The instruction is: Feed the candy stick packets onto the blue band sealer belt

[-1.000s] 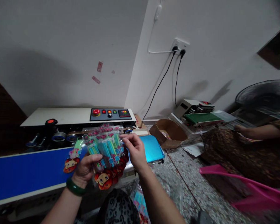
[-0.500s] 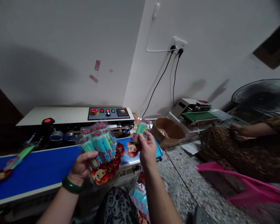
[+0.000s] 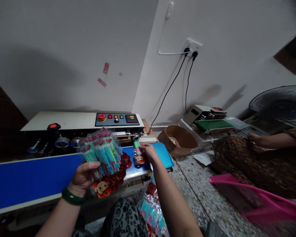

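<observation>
My left hand (image 3: 82,177) grips a fanned stack of clear packets (image 3: 103,158) filled with green and blue sticks and printed with cartoon faces. It holds them above the blue conveyor belt (image 3: 32,177) of a sealing machine (image 3: 71,123). My right hand (image 3: 149,152) presses a single packet (image 3: 138,154) flat onto the right end of the belt, its top end pointing toward the machine's sealing slot. A green bangle sits on my left wrist.
The machine's control panel (image 3: 117,119) has a red button and lit display. A cardboard box (image 3: 179,140) and a second small sealer (image 3: 208,120) stand to the right. Another person's arm (image 3: 271,140) reaches there. More packets lie in a bag (image 3: 154,210) below. A pink object (image 3: 256,197) lies on the floor.
My right hand pulled one packet off the stack, lifted it to the right, then lowered it onto the belt. An earlier packet rode the belt leftward out of sight.
</observation>
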`<state>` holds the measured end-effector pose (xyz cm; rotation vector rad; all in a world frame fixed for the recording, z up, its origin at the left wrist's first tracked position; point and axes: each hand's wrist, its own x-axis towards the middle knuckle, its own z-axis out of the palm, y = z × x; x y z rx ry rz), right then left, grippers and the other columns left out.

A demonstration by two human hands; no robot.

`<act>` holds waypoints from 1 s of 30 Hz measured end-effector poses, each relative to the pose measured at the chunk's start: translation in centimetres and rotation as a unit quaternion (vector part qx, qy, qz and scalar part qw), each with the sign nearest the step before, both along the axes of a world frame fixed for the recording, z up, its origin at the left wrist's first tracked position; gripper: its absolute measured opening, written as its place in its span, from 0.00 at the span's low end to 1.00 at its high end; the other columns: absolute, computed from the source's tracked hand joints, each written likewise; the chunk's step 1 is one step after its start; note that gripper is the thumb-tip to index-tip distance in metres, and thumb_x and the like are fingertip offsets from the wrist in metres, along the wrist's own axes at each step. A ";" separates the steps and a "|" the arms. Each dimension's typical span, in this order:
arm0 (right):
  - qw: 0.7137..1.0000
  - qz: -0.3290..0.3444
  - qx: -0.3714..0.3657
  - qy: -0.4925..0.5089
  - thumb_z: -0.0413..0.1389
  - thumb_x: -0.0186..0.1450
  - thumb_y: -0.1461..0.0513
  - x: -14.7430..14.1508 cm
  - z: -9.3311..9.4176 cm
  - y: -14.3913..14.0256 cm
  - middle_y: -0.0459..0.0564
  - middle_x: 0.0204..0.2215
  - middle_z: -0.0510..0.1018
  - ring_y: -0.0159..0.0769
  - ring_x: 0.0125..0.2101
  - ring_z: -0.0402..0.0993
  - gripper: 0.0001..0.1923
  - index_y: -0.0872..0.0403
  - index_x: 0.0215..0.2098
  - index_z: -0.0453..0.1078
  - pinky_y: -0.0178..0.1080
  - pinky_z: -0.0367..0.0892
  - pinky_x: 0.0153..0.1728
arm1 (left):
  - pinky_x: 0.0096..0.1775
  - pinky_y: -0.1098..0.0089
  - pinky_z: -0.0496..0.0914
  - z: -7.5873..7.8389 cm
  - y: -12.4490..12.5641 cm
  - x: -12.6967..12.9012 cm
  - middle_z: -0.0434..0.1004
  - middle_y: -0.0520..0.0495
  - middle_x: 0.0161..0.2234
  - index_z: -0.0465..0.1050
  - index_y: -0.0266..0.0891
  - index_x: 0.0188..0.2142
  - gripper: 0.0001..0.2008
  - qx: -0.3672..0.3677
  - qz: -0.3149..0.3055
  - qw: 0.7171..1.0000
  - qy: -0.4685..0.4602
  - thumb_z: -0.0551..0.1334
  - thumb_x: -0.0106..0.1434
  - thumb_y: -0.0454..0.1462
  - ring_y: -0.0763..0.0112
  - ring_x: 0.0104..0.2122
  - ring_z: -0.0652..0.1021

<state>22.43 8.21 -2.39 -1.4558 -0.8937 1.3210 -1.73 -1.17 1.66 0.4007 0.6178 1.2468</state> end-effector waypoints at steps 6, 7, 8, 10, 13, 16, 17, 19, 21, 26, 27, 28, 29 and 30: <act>0.975 0.167 0.120 0.088 0.56 0.54 0.55 -3.2 5.7 -3.7 0.49 0.33 0.75 0.33 0.32 0.72 0.15 0.54 0.38 0.68 0.36 0.67 0.30 | 0.33 0.62 0.74 -0.5 0.1 0.3 0.79 0.44 0.28 0.71 0.34 0.45 0.26 0.029 -0.053 0.998 0.010 0.63 0.43 0.28 0.55 0.29 0.78; 0.967 0.202 0.130 0.090 0.56 0.54 0.55 -3.8 6.7 -4.5 0.49 0.34 0.75 0.34 0.34 0.72 0.15 0.53 0.38 0.68 0.36 0.67 0.32 | 0.33 0.61 0.74 -0.4 0.1 0.4 0.79 0.44 0.29 0.71 0.34 0.45 0.26 0.035 -0.057 0.998 0.015 0.63 0.43 0.28 0.55 0.30 0.78; 0.962 0.220 0.141 0.080 0.57 0.54 0.56 -4.3 7.5 -5.2 0.48 0.34 0.75 0.34 0.34 0.71 0.14 0.53 0.38 0.69 0.36 0.67 0.32 | 0.34 0.61 0.74 -0.4 0.1 0.5 0.79 0.43 0.30 0.70 0.34 0.45 0.26 0.041 -0.061 0.997 0.018 0.63 0.44 0.28 0.55 0.31 0.78; 0.963 0.208 0.171 0.031 0.58 0.52 0.59 -5.3 8.5 -6.2 0.46 0.30 0.75 0.32 0.32 0.70 0.11 0.53 0.34 0.70 0.34 0.65 0.31 | 0.36 0.60 0.73 -0.2 0.0 0.8 0.79 0.43 0.33 0.71 0.35 0.45 0.25 0.053 -0.065 0.996 0.023 0.62 0.44 0.27 0.55 0.34 0.77; 0.965 0.124 0.227 -0.039 0.57 0.54 0.60 -6.2 8.4 -6.8 0.45 0.25 0.73 0.30 0.28 0.68 0.05 0.55 0.27 0.70 0.33 0.63 0.30 | 0.38 0.59 0.72 0.1 -0.1 1.2 0.78 0.42 0.36 0.72 0.34 0.43 0.23 0.064 -0.064 0.995 0.038 0.62 0.44 0.27 0.54 0.36 0.77; 0.964 0.033 0.263 -0.038 0.55 0.56 0.60 -6.2 7.7 -6.9 0.45 0.25 0.73 0.30 0.29 0.67 0.06 0.55 0.26 0.68 0.33 0.62 0.31 | 0.36 0.60 0.73 0.1 -0.1 1.5 0.79 0.42 0.34 0.74 0.34 0.39 0.19 0.050 -0.054 0.996 0.040 0.62 0.44 0.27 0.56 0.33 0.78; 0.964 0.005 0.265 -0.019 0.55 0.56 0.59 -5.9 7.4 -6.9 0.44 0.24 0.72 0.30 0.28 0.67 0.06 0.54 0.27 0.67 0.32 0.62 0.30 | 0.33 0.61 0.74 0.0 0.0 1.4 0.79 0.42 0.32 0.75 0.34 0.36 0.17 0.038 -0.048 0.997 0.039 0.63 0.43 0.27 0.57 0.31 0.78; 0.966 -0.048 0.251 0.041 0.54 0.56 0.57 -4.9 6.8 -6.6 0.41 0.21 0.68 0.27 0.22 0.65 0.08 0.53 0.28 0.64 0.31 0.61 0.25 | 0.26 0.66 0.74 -0.3 0.2 1.2 0.79 0.44 0.26 0.76 0.33 0.29 0.11 0.006 -0.033 0.998 0.048 0.63 0.43 0.27 0.60 0.24 0.78; 0.967 -0.083 0.220 0.099 0.54 0.56 0.55 -3.3 5.9 -5.9 0.39 0.19 0.66 0.27 0.19 0.63 0.10 0.52 0.30 0.61 0.31 0.60 0.21 | 0.21 0.69 0.73 -0.5 0.3 0.9 0.78 0.45 0.21 0.76 0.32 0.24 0.06 -0.018 -0.016 0.998 0.062 0.64 0.42 0.27 0.63 0.19 0.77; 0.976 -0.109 0.123 0.141 0.59 0.48 0.56 1.1 2.3 -3.6 0.42 0.24 0.72 0.31 0.22 0.69 0.16 0.53 0.33 0.61 0.35 0.65 0.26 | 0.20 0.73 0.72 0.2 0.1 0.2 0.77 0.49 0.19 0.75 0.32 0.21 0.04 -0.008 0.008 0.998 0.057 0.63 0.42 0.26 0.65 0.18 0.76; 0.979 -0.110 0.106 0.137 0.59 0.47 0.57 1.7 1.5 -3.1 0.42 0.23 0.72 0.31 0.21 0.68 0.17 0.53 0.33 0.62 0.35 0.65 0.25 | 0.20 0.73 0.72 0.4 0.0 0.1 0.77 0.50 0.19 0.75 0.33 0.20 0.04 -0.004 0.008 0.998 0.056 0.63 0.43 0.26 0.65 0.18 0.76; 0.981 -0.111 0.093 0.129 0.60 0.46 0.58 2.2 0.8 -2.8 0.42 0.22 0.72 0.31 0.21 0.68 0.18 0.53 0.33 0.62 0.35 0.64 0.25 | 0.21 0.73 0.72 0.5 -0.1 0.1 0.78 0.51 0.20 0.75 0.33 0.21 0.04 -0.002 0.008 0.998 0.054 0.63 0.43 0.27 0.65 0.18 0.76; 0.983 -0.111 0.083 0.117 0.60 0.45 0.59 2.5 0.2 -2.4 0.42 0.22 0.72 0.31 0.20 0.68 0.18 0.53 0.33 0.63 0.34 0.64 0.24 | 0.22 0.72 0.72 0.6 -0.1 0.1 0.78 0.51 0.20 0.75 0.34 0.22 0.05 0.000 0.004 0.999 0.048 0.63 0.42 0.27 0.64 0.19 0.77; 0.986 -0.109 0.075 0.100 0.59 0.45 0.59 2.7 -0.4 -2.1 0.41 0.21 0.72 0.30 0.19 0.67 0.17 0.53 0.32 0.63 0.34 0.63 0.23 | 0.23 0.72 0.73 0.6 -0.1 0.0 0.78 0.52 0.21 0.75 0.35 0.24 0.06 0.003 -0.003 0.999 0.040 0.64 0.42 0.27 0.63 0.21 0.77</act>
